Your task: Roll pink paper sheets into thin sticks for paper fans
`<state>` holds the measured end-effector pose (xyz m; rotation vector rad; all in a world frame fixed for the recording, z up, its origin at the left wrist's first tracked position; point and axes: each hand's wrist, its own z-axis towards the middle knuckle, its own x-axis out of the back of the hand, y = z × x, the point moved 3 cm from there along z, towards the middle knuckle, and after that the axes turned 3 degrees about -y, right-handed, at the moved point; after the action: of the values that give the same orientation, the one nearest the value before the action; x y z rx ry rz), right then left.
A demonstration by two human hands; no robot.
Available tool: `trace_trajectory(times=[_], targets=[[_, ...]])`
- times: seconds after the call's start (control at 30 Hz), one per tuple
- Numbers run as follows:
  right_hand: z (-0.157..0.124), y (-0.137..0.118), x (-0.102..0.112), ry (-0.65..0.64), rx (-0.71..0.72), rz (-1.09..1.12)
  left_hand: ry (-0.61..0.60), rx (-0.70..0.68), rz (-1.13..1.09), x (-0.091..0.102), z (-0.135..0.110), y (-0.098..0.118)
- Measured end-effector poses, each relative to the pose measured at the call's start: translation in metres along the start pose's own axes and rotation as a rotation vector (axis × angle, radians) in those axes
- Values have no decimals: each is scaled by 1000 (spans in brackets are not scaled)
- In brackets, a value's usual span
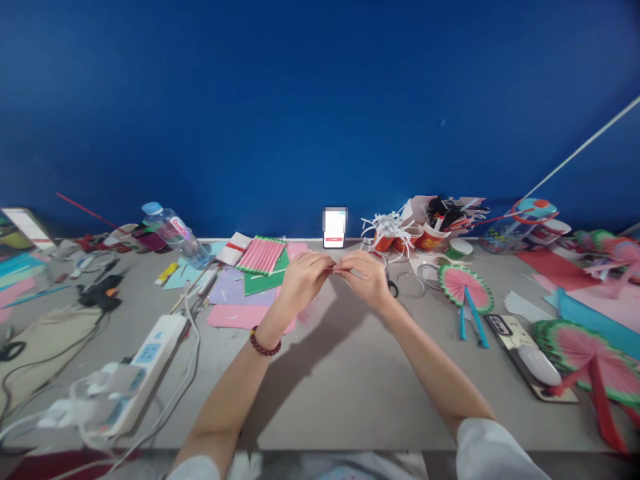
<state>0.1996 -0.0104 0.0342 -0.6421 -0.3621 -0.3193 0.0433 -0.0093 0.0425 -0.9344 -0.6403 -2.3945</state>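
Observation:
My left hand (306, 279) and my right hand (365, 275) meet above the middle of the table, fingertips pinched close together. Between them is a small, thin reddish piece (335, 269); its kind is too small and blurred to tell. Behind and left of my left hand, a pleated pink paper (263, 256) with green edges lies on a green sheet (265, 282). A purple sheet (226, 287) and a pink sheet (230, 316) are spread beside it. To the right of my right hand lie a clear tape ring (411, 285) and a round watermelon-patterned paper fan (467, 288) with blue handles.
A lit phone (335, 228) leans against the blue wall. On the left are a power strip (150, 363) with cables and a tilted plastic bottle (177, 233). Red cups (431, 239) with paper strips, another phone (510, 340) under a white mouse (539, 365), and more fans (590, 353) occupy the right.

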Motion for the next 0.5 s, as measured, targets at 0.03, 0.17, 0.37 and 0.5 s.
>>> trace_trajectory(times=[0.03, 0.17, 0.37, 0.5], targets=[[1, 0, 0, -4, -5, 20, 16, 3, -16, 0, 0, -1], [3, 5, 0, -57, -80, 47, 87, 99, -188, 2, 0, -6], [-1, 15, -7, -65, -110, 35, 151, 171, -437, 4, 0, -8], [-3, 15, -7, -26, -84, 9, 146, 191, -513, 3, 0, -10]])
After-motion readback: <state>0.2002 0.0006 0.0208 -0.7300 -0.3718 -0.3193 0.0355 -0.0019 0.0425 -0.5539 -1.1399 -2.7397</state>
